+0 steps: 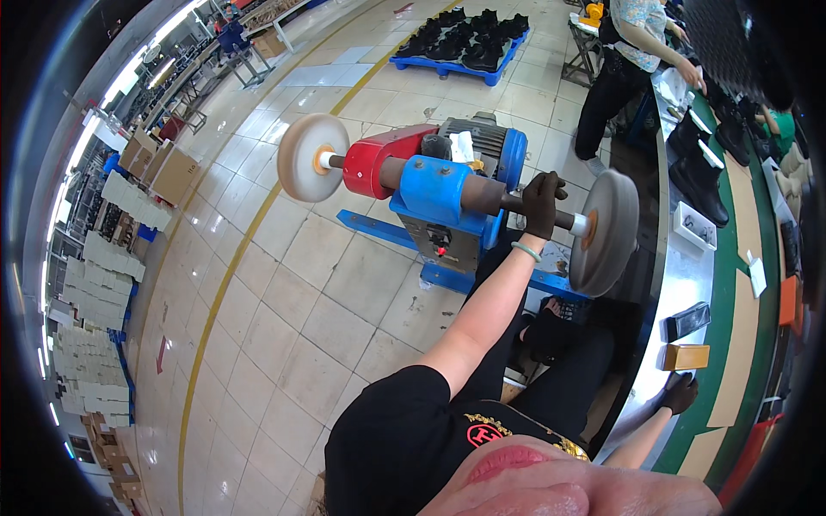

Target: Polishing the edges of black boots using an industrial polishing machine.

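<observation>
My left hand (542,205), in a dark glove, is in front of the bare shaft (564,220) of a two-wheel buffing machine (434,185), close to its right wheel (605,234). Its fingers are curled, and whether they grip the shaft or something small is hidden. Down at the right, my right hand (681,393), also gloved, lies on the metal bench top (635,391). Its fingertips are slightly apart beside an amber-brown block (686,357), touching or nearly touching it. Just beyond that block lies a black block (688,321).
The machine's left wheel (313,158) looks blurred. A white tray (694,227) and black boots (699,185) are on the bench beside a green conveyor belt (727,297). Another person (615,77) stands at the bench's far end. A blue pallet (490,76) carries black footwear.
</observation>
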